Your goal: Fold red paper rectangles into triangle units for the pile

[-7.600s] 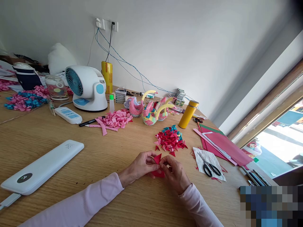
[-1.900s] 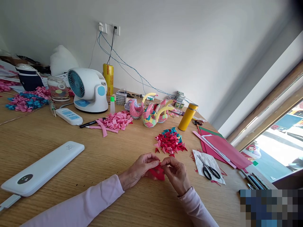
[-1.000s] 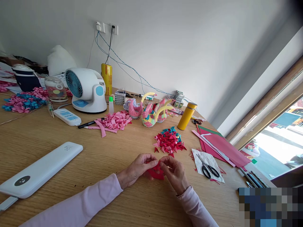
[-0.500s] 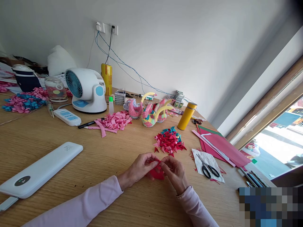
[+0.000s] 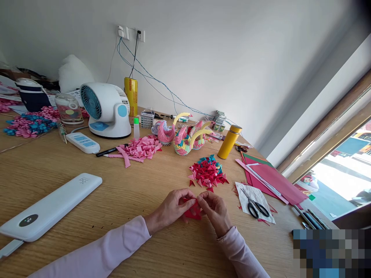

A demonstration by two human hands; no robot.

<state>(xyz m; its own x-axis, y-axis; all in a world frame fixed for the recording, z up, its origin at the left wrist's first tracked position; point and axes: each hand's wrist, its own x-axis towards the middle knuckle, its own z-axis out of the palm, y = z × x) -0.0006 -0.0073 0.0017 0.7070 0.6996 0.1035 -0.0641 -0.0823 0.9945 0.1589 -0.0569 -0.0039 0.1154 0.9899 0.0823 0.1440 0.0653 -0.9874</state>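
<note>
Both hands are meeting low on the light wooden surface [image 5: 87, 166], pinching a small folded piece of red paper [image 5: 193, 211] between them. The left hand [image 5: 171, 208] is gripping the paper's left edge with thumb and fingertips, and the right hand [image 5: 216, 211] is closing its fingers on the right edge, so the paper is sitting between the two, touching or just above the wood; which of the two cannot be told. Just beyond the hands a heap of red and teal folded paper triangles [image 5: 208, 172] is lying. To the right, black-handled scissors [image 5: 255, 204] are resting on a white paper sheet [image 5: 246, 191], near a stack of dark red paper sheets [image 5: 275, 179]. A long white power bank [image 5: 50, 206] is lying well apart on the left. Farther back, paper swans built of coloured folded pieces [image 5: 185, 135] are standing beside a yellow cylindrical flask [image 5: 230, 141], with a pile of pink paper strips [image 5: 140, 148] and a white desk fan [image 5: 104, 109] to their left.
</note>
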